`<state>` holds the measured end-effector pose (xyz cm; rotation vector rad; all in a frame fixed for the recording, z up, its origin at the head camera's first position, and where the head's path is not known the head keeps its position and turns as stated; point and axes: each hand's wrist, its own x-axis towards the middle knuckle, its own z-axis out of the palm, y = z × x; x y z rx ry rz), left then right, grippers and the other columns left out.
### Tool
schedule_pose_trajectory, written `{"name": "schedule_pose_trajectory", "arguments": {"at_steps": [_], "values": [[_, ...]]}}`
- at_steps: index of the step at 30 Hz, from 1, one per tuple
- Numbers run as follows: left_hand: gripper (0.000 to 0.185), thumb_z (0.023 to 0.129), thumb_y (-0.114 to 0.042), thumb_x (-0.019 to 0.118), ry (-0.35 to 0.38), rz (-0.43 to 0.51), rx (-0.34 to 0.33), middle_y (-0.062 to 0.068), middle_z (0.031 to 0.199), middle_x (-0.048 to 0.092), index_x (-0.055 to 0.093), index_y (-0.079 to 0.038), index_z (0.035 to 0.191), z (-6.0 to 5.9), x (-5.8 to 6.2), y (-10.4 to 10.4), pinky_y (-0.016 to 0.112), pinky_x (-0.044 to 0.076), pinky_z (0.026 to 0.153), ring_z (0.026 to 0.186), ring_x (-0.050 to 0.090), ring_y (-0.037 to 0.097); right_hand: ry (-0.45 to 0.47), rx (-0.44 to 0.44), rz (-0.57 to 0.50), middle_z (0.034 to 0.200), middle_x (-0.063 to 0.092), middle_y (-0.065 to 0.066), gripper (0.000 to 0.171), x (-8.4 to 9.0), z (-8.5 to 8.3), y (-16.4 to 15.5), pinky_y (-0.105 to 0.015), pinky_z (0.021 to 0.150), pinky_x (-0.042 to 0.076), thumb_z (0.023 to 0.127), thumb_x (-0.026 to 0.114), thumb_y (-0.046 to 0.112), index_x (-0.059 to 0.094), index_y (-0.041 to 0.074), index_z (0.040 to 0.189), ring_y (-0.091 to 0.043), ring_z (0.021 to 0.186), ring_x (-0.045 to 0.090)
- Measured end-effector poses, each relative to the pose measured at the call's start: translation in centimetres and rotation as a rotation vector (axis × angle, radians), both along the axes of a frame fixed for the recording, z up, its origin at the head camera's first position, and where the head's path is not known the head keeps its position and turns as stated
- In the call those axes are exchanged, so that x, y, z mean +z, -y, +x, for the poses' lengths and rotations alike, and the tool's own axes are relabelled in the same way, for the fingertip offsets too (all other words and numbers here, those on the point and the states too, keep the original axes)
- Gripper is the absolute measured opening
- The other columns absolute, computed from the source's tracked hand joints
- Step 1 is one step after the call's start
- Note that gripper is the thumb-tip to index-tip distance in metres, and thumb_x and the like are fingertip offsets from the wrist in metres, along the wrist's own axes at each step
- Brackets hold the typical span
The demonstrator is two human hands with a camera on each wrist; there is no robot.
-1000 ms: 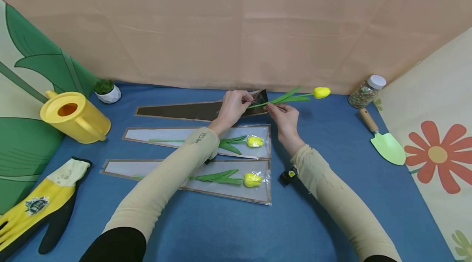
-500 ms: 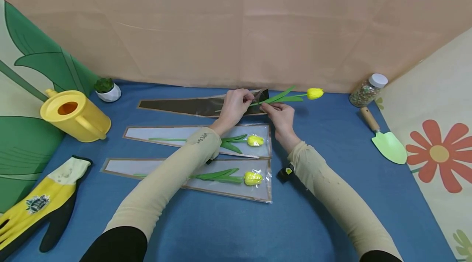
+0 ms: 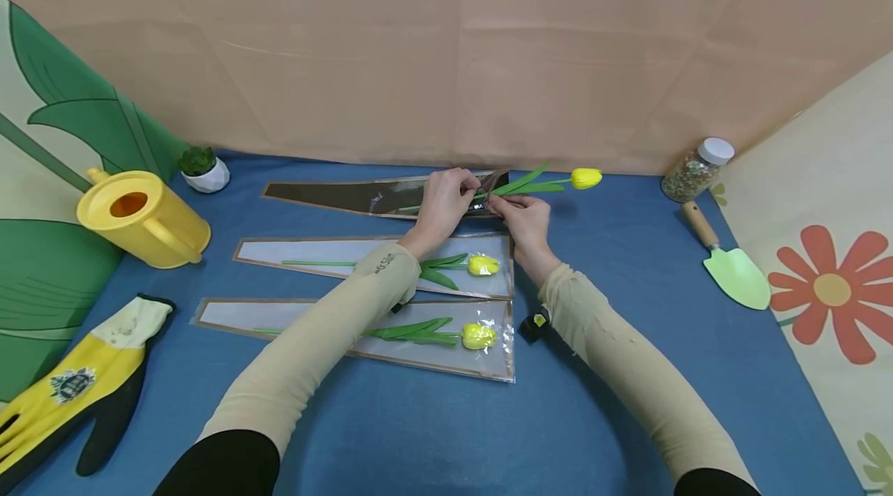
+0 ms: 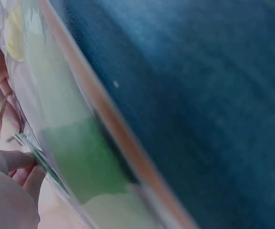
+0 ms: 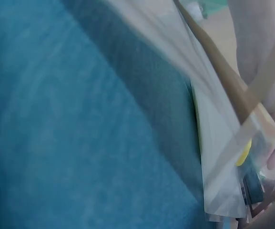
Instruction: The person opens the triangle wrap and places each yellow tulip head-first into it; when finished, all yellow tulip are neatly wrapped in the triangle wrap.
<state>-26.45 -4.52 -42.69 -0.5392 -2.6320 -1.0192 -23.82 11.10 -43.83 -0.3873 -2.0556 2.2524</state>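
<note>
At the back of the table, my left hand (image 3: 446, 198) pinches the clear film near the wide end of a dark tapered flower sleeve (image 3: 321, 195). Just right of it, my right hand (image 3: 526, 226) pinches the stem of a yellow artificial tulip (image 3: 586, 178). The lower stem lies inside the sleeve, while the green leaves and bloom stick out past the opening to the right. Fingers partly hide the sleeve's mouth. Nearer me lie two white sleeves, the middle one (image 3: 261, 253) and the front one (image 3: 230, 316), each with a yellow tulip inside.
On the left are a yellow watering can (image 3: 163, 221), a small potted plant (image 3: 208, 175) and a yellow-black glove (image 3: 98, 372). A pebble jar (image 3: 687, 177) and a green trowel (image 3: 738, 279) sit at the right. A brown paper backdrop (image 3: 460, 54) closes the back.
My right hand has moved left, sliding the tulip's stem further into the dark sleeve. The bloom is nearer the opening. My left hand has stayed almost in place.
</note>
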Motion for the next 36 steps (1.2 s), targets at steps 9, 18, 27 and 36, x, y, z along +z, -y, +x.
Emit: {"name": "schedule_pose_trajectory", "arguments": {"at_steps": [9,18,27,36], "values": [[0.010,0.101,-0.001,0.074,0.019,-0.003,0.017,0.010,0.103,0.079,0.082,-0.003,0.107,0.0,0.1,0.0,0.035,0.059,0.083,0.093,0.074,0.023,0.022,0.046,0.067,0.076,0.075,0.007,0.027,0.4,-0.1,-0.2,-0.027,0.071,0.054,0.097,0.080,0.007,0.077,-0.011,0.117,-0.018,0.083,0.077],[0.011,0.101,0.001,0.073,0.026,0.009,0.013,0.011,0.104,0.079,0.082,-0.002,0.107,0.0,0.2,0.0,0.035,0.059,0.085,0.094,0.075,0.023,0.121,0.154,0.050,0.079,0.077,0.009,0.031,0.8,-0.6,-0.8,-0.024,0.064,0.048,0.100,0.077,0.009,0.075,-0.009,0.125,-0.008,0.083,0.076],[0.011,0.102,0.000,0.072,0.031,-0.001,0.014,0.011,0.104,0.079,0.081,-0.002,0.108,0.1,0.1,0.4,0.035,0.059,0.083,0.092,0.074,0.024,0.195,0.250,0.026,0.090,0.080,0.005,0.035,0.8,-1.1,-1.2,-0.022,0.072,0.055,0.101,0.077,0.013,0.073,-0.006,0.131,-0.012,0.092,0.076],[0.012,0.103,0.000,0.071,0.058,0.016,0.015,0.013,0.105,0.078,0.081,-0.001,0.109,0.3,0.2,0.6,0.036,0.060,0.082,0.093,0.074,0.025,0.189,0.385,0.027,0.133,0.071,-0.019,0.042,1.4,-0.7,-2.1,-0.036,0.107,0.052,0.111,0.062,0.019,0.063,-0.009,0.142,-0.022,0.123,0.070]]}}
